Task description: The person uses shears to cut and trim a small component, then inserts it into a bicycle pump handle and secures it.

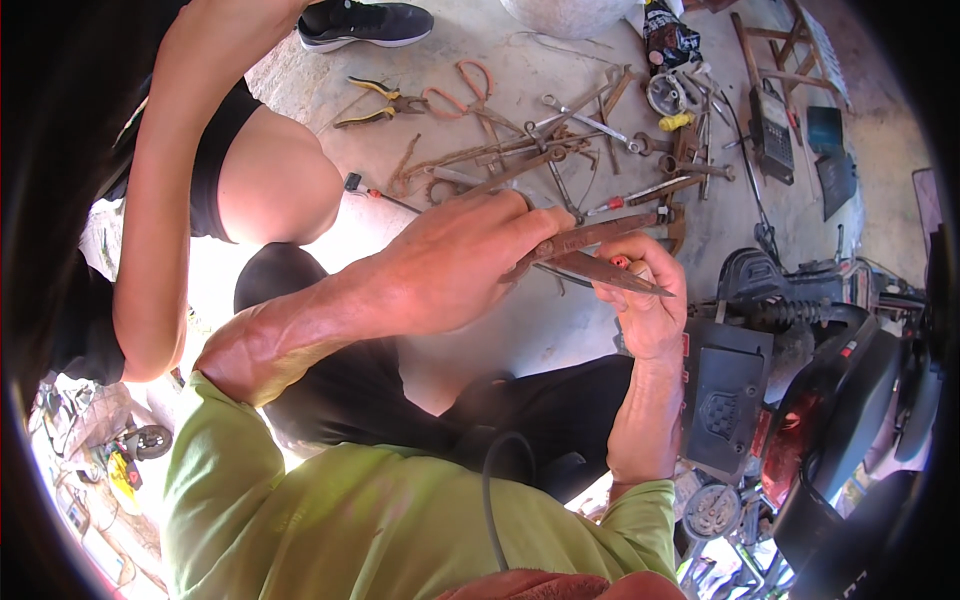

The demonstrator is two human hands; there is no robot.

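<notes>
My left hand [465, 260] is closed round the handles of a pair of rusty scissors [622, 274], whose blades stand apart and point right. Facing it, my right hand [648, 300] has its fingers bent in a pinch on a small red-ended cable [620, 262]. The lower blade passes in front of those fingers and partly hides them. Whether the blades touch the cable I cannot tell. Beyond my hands lies a pile of rusty wrenches and rods [520, 150]. Yellow-and-black pliers [385, 102] and orange-handled scissors [465, 90] rest at its far left.
At left, another person's arm [150, 230], bare knee [280, 180] and black shoe [365, 25] are close by. Motorcycle parts [830, 400] crowd the right side, with a dark battery-like box [728, 395] near my right forearm. A wooden frame [790, 50] stands far right.
</notes>
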